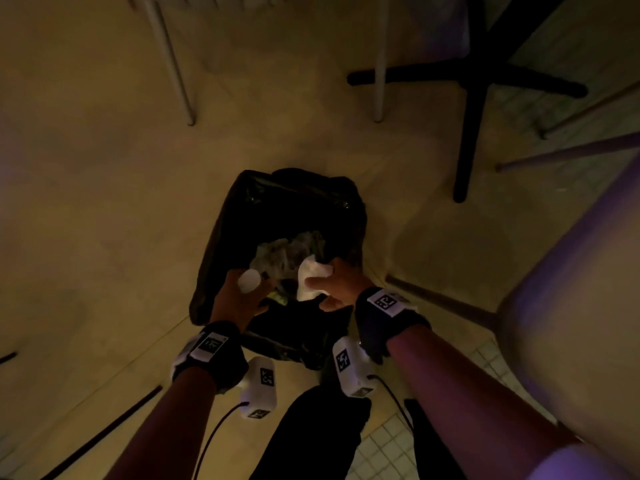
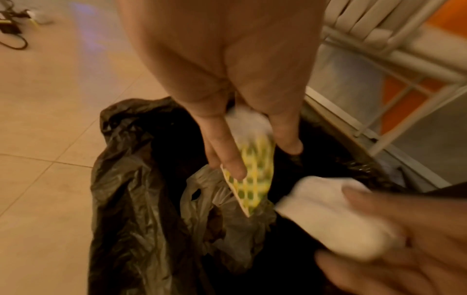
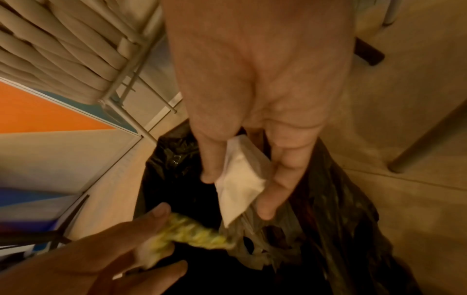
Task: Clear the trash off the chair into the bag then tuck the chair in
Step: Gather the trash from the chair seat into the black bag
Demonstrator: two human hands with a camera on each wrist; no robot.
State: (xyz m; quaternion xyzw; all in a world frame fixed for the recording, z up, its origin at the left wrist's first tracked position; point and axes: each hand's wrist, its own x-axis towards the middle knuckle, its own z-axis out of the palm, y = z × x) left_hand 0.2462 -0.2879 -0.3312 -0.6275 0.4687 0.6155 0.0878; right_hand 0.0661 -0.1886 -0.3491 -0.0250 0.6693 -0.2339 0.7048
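A black trash bag (image 1: pixel 287 209) stands open on the floor, with a grey plastic bag (image 2: pixel 209 191) and crumpled trash inside. Over its mouth my left hand (image 1: pixel 249 289) pinches a yellow-green patterned wrapper (image 2: pixel 252 179) together with a white piece (image 2: pixel 247 121). Beside it my right hand (image 1: pixel 322 275) pinches a white napkin (image 3: pixel 240 179) between thumb and fingers, also over the opening. The pale chair (image 1: pixel 571 306) stands to the right of the bag; its seat top is not visible.
A black cross-shaped table base (image 1: pixel 474 81) lies at the upper right. Pale legs of another chair (image 1: pixel 180 81) stand at the top. The chair's thin leg (image 1: pixel 440 303) runs close to the bag's right side. Tiled floor lies to the left.
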